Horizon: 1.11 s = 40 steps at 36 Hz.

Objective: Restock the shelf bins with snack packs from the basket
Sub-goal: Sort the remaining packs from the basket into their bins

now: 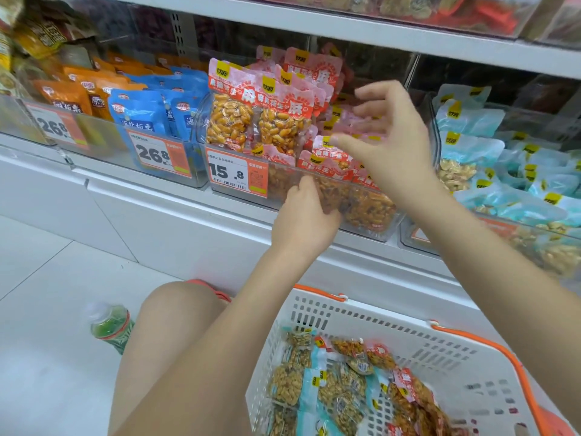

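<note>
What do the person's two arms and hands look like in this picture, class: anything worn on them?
Both arms are bare up to the picture's edge, with no sleeves in view. The left hand and the right hand wear no gloves, and no rings, watch or bracelets can be seen. The right hand is slightly blurred.

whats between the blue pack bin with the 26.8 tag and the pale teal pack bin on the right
In the head view, the clear bin of red peanut packs with the 15.8 tag sits between them; the left hand holds its front wall, and the right hand hovers over it.
</note>
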Each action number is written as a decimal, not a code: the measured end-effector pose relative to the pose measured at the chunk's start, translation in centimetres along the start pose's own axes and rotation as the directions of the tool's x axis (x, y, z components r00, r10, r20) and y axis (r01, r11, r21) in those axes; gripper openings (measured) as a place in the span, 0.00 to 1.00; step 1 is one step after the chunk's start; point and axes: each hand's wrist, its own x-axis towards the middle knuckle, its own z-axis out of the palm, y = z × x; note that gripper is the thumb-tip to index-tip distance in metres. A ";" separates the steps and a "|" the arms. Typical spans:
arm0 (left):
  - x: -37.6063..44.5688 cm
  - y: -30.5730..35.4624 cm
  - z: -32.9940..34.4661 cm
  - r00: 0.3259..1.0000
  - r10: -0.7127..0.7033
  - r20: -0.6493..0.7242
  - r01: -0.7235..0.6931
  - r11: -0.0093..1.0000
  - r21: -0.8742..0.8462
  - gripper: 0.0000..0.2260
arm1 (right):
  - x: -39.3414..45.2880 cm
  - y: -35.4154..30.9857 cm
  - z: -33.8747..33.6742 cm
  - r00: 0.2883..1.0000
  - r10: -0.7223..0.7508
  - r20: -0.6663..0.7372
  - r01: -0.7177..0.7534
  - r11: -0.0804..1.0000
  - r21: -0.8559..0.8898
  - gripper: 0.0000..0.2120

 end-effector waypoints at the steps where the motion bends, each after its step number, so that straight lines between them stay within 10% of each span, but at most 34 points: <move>1: -0.4 -0.2 0.4 1.000 0.014 0.012 -0.014 1.000 0.006 0.12 | -1.5 0.1 -0.6 0.999 -0.032 -0.024 0.032 0.999 0.034 0.23; 9: -5.5 -4.8 6.7 0.961 0.020 0.276 -0.055 0.991 0.119 0.07 | -17.9 7.4 -2.6 0.984 0.111 0.137 -0.088 0.983 -0.160 0.16; 13: -9.4 -10.4 11.4 0.875 -0.072 0.479 -0.040 0.975 0.218 0.05 | -25.4 14.4 -3.2 0.737 0.500 0.454 -0.300 0.845 -0.442 0.21; 22: -14.9 -20.6 16.5 0.684 -0.377 0.625 0.039 0.874 0.484 0.19 | -34.7 23.6 -1.6 0.376 0.815 0.440 -0.603 0.576 -0.552 0.33; 28: -14.7 -23.0 19.6 0.725 -0.345 0.595 -0.088 0.812 0.578 0.28 | -36.4 26.7 1.6 0.410 0.897 0.163 -0.752 0.434 -0.496 0.27; 40: -13.7 -25.3 22.4 0.689 -0.397 0.606 -0.188 0.710 0.679 0.33 | -35.8 29.6 4.0 0.489 0.869 0.070 -0.577 0.383 -0.721 0.20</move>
